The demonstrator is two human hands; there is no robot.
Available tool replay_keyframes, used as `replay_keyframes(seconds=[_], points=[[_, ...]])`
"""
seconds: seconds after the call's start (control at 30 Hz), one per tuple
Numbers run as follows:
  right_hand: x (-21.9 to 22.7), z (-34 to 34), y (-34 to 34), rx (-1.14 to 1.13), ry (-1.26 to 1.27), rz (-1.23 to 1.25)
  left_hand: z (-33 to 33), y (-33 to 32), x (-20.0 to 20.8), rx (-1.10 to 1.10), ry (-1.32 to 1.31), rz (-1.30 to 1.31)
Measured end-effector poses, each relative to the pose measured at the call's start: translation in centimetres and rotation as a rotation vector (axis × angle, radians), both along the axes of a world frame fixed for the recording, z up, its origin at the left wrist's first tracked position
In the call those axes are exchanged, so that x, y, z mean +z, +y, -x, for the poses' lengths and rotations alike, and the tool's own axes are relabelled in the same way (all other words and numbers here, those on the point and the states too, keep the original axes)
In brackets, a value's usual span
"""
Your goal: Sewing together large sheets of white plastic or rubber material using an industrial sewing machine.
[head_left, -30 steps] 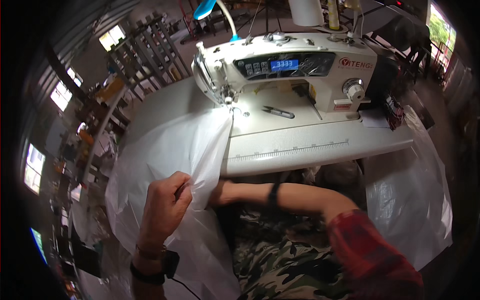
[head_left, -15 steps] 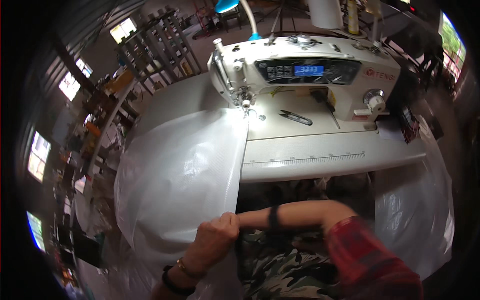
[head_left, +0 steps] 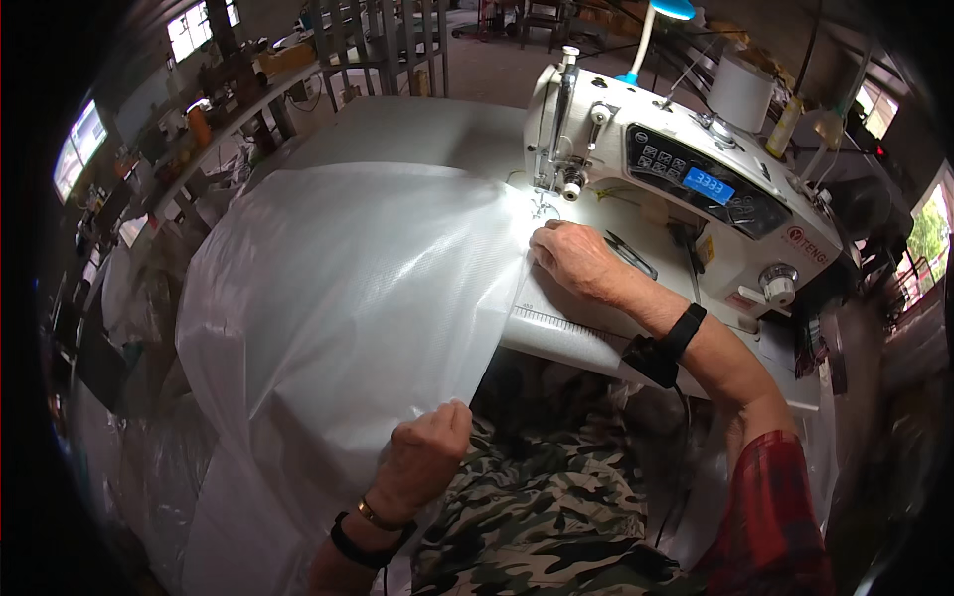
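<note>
The right wrist's black device (head_left: 651, 361) obscures part of the ruled scale (head_left: 561, 323); fingertips of the left hand (head_left: 427, 452) are hidden; the lower edge crops the white sheet (head_left: 348, 298).

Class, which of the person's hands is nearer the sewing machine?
The right hand, right up by the sewing machine; the left hand is lower down the white sheet's edge.

Obstacle just beyond right hand (head_left: 578, 260): sewing-machine head (head_left: 606, 124).

Sheet (head_left: 348, 308) on table (head_left: 427, 129), mostly left of sewing machine (head_left: 730, 174); snips (head_left: 638, 261) beside right hand (head_left: 579, 258)
</note>
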State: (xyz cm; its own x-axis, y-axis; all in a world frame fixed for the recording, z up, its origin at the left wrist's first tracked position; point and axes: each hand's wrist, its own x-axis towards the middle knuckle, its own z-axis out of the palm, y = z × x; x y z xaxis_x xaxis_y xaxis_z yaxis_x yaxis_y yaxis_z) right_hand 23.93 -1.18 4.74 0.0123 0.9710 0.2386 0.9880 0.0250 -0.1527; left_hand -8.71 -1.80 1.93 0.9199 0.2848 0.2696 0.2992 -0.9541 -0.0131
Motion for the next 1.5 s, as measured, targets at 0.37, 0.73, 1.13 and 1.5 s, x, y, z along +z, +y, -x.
replay_keyframes(seconds=[0.37, 0.73, 1.13, 1.5], points=[[-0.9, 0.6, -0.8, 0.084, 0.083, -0.1, 0.6, -0.1, 0.4, -0.013, -0.149, 0.121], [1.3, 2.3, -0.5, 0.3, -0.036, 0.174, 0.6, 0.1, 1.0, -0.027, -0.182, 0.183], [1.7, -1.8, 0.8, 0.189, -0.19, 0.117, 0.1, 0.1, 0.8, 0.014, -0.142, 0.206], [1.2, -2.8, 1.8, 0.245, -0.019, 0.047, 0.7, -1.2, 3.0, 0.044, -0.155, 0.161]])
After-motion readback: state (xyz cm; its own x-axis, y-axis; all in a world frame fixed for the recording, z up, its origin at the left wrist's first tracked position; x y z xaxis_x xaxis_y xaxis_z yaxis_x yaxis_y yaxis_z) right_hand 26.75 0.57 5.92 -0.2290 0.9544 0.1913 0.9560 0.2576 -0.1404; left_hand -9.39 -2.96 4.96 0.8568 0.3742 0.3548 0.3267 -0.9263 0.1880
